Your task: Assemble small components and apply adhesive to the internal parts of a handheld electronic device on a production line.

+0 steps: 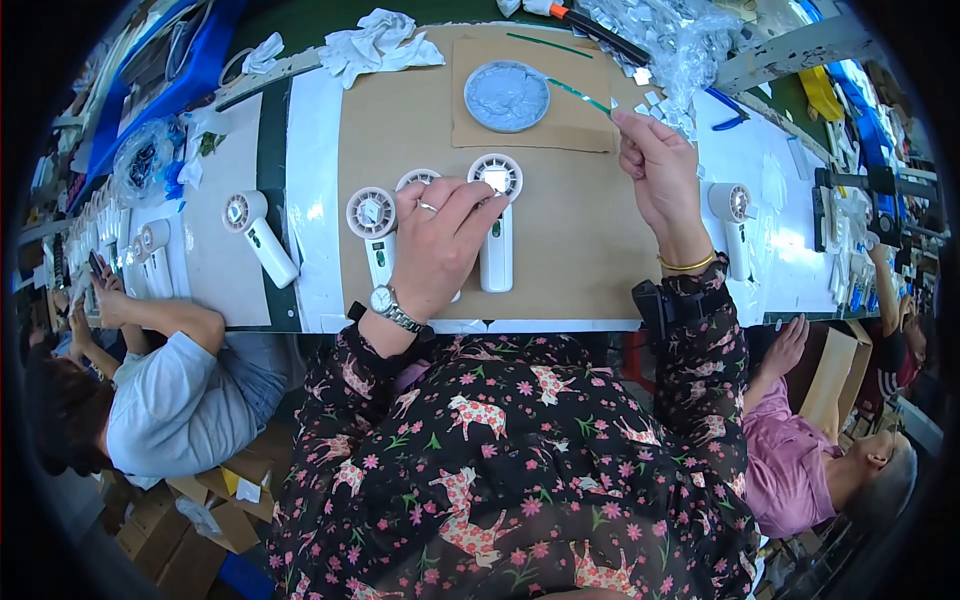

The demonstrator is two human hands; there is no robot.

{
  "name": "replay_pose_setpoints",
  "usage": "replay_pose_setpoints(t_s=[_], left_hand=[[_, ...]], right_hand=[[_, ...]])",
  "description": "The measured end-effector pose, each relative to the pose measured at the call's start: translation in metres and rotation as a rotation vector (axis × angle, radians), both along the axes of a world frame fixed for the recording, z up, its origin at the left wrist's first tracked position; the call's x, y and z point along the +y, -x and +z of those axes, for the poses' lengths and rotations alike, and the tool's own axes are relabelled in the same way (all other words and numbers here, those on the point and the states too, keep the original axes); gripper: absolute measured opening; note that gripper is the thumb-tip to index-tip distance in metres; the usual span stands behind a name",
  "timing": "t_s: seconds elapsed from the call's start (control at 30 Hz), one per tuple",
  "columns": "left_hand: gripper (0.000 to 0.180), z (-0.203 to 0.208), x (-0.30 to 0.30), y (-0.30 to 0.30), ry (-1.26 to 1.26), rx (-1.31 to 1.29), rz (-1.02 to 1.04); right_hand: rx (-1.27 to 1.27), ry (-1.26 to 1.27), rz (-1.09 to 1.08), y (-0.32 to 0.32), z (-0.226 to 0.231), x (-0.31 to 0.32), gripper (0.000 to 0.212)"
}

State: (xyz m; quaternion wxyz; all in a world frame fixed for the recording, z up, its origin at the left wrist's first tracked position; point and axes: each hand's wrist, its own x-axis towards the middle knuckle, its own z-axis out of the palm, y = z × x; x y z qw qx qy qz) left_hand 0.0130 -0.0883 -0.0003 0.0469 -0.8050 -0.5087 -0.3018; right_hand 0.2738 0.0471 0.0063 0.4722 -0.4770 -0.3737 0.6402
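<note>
My right hand [660, 165] pinches a thin green strip [578, 93], whose far end reaches the rim of a round dish of grey paste [507, 97]. My left hand [440, 235] is closed, its fingertips on the head of a white handheld fan [496, 250]. A small shiny square plate [496, 180] sits in the middle of that fan head, beside my fingertips. Left of it lies another handheld fan [371, 214] with a similar plate at its centre. A third fan head [416, 180] is partly hidden behind my left hand.
Cardboard [580, 260] covers the table before me. Single fans lie at left [262, 240] and right [737, 225]. Crumpled white cloth [378, 45], a second green strip [548, 45], a black-handled tool [605, 38] and plastic bags [670, 40] lie at the back. Co-workers [185, 390] sit on both sides.
</note>
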Motion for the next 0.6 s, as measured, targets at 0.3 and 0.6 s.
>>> replay_pose_setpoints(t_s=[0.3,0.6], left_hand=[[0.035,0.000,-0.005,0.003,0.017,-0.009,0.011],[0.032,-0.003,-0.010,0.007,0.028,0.000,0.019]], right_hand=[[0.068,0.000,0.027,0.003,0.013,-0.011,0.014],[0.112,-0.027,0.106,-0.007,0.031,-0.057,0.013]])
